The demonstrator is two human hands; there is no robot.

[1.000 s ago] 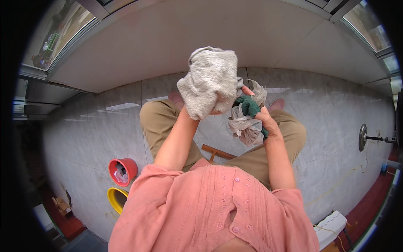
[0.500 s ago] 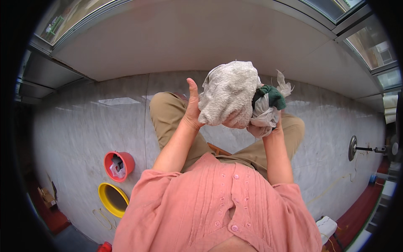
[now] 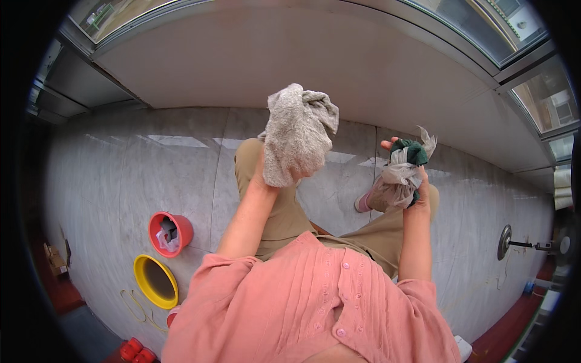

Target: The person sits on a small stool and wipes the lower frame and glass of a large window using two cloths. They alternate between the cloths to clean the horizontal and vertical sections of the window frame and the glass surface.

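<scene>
My left hand (image 3: 261,172) holds up a grey terry towel (image 3: 296,130), which drapes over it and hides most of the fingers. Level with it on the right, my right hand (image 3: 422,192) grips a crumpled translucent white plastic bag (image 3: 400,175) bunched together with a dark green cloth (image 3: 414,151). Fingertips of that hand show past the far side of the green cloth. A gap separates the two bundles, both held over the space between my bent knees.
A pale wall with window frames rises in front. On the grey tiled floor at the left stand a red bucket (image 3: 187,236) with dark and pale stuff inside and a yellow-rimmed basin (image 3: 140,290). Red shoes (image 3: 136,352) lie at lower left; a round-based stand (image 3: 505,242) is at the right.
My hands have moved apart: the left went leftward with the towel, the right slightly rightward with the bag and green cloth. The left thumb, sticking up before, is now hidden.
</scene>
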